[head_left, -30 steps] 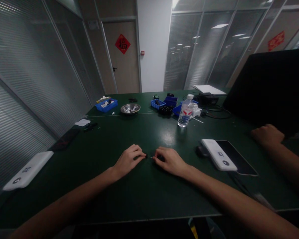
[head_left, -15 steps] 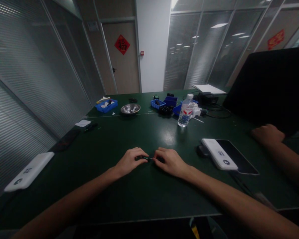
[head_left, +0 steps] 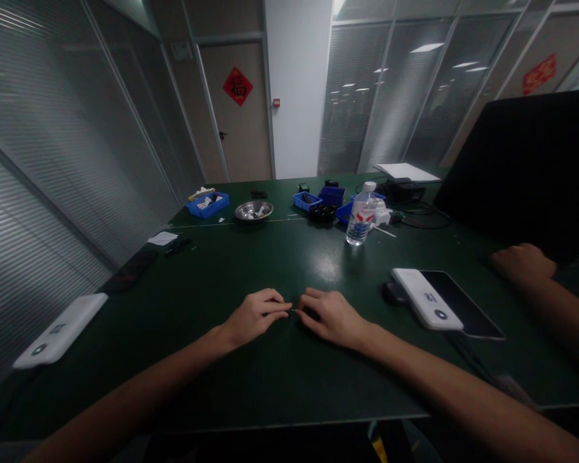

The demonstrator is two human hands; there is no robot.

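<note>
- Dark green tabletop fills the near half of the room, with blinds and glass partitions beyond; the small dark piece is low over it, near the middle, between two hands and partly hidden by fingers.
- On its left, the person's left hand has thumb and forefinger pinched together on this piece, with almost no gap between them.
- On its right, the person's right hand curls inward, thumb and forefinger drawn together on what looks like a thin pale sliver, too small to identify; the two sets of fingertips are just beside each other.
- The step in hand seems to be close fingertip work where the two small pieces face each other. The next move calls for steady wrists, light pressure and careful alignment.
- Farther right lies a white rounded device marked 18, overlapping a flat black slab with a pale rim; beyond it is a co-worker's hand.
- At far left sits another white rounded device.
- Toward the far side stand a clear plastic water bottle with a white cap, a round silver metal bowl and a blue plastic basket.
</note>
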